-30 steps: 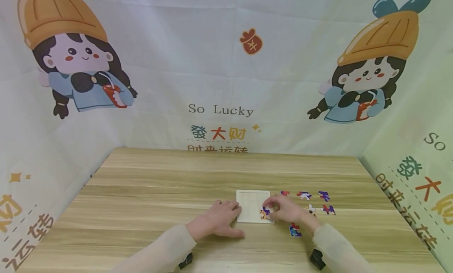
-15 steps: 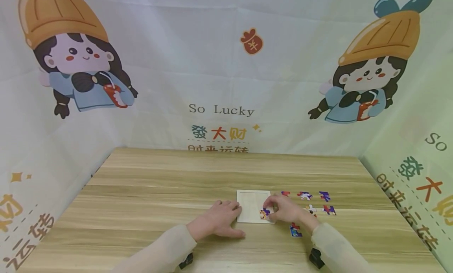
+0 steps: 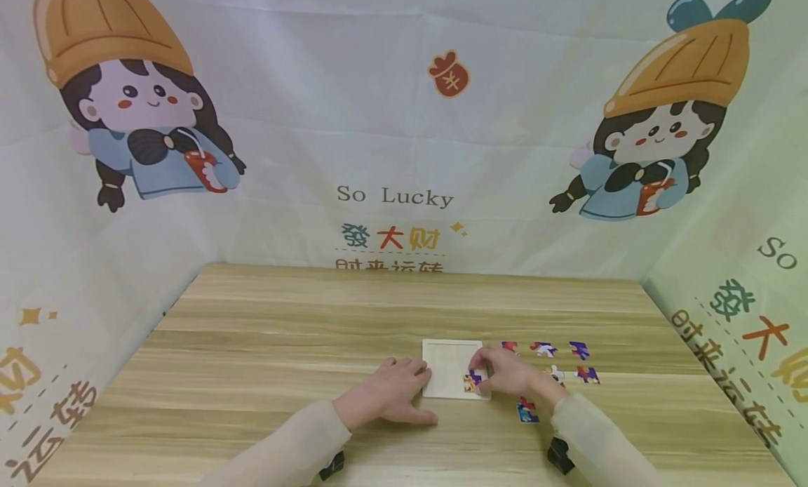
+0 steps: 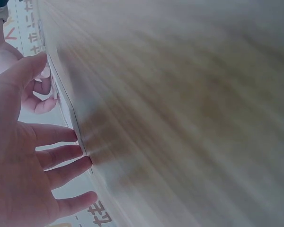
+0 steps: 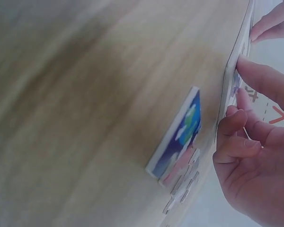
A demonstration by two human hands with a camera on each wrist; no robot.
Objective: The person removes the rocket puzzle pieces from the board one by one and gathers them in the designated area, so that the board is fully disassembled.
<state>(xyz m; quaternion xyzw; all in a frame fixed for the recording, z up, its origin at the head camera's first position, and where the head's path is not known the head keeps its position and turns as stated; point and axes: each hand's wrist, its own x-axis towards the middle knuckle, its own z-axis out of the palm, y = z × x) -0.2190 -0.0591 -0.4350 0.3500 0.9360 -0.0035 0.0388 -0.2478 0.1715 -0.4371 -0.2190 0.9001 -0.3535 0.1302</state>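
Note:
A pale wooden puzzle tray [image 3: 445, 364] with a raised rim lies on the table. My left hand [image 3: 386, 392] rests at its left edge, fingers spread, fingertips right at the rim; in the left wrist view the left fingers [image 4: 61, 156] reach that edge. With thumb and index finger my right hand [image 3: 510, 372] pinches a purple, yellow and white jigsaw piece [image 3: 472, 381] in the tray's lower right corner. In the right wrist view the piece [image 5: 235, 84] shows between thumb and index finger, partly hidden, while the other right fingers [image 5: 234, 146] curl beside the tray.
Several loose jigsaw pieces lie right of the tray: a red and purple one [image 3: 586, 375], a white and red one [image 3: 543, 349], a purple one [image 3: 578, 350], and a blue corner one [image 3: 527, 410] nearer the front. A printed cloth [image 3: 284, 213] hangs behind the wooden table [image 3: 284, 332].
The right wrist shifts very slightly to the left, the hand keeping its pinch on the jigsaw piece in the corner. The left hand and the tray stay where they were.

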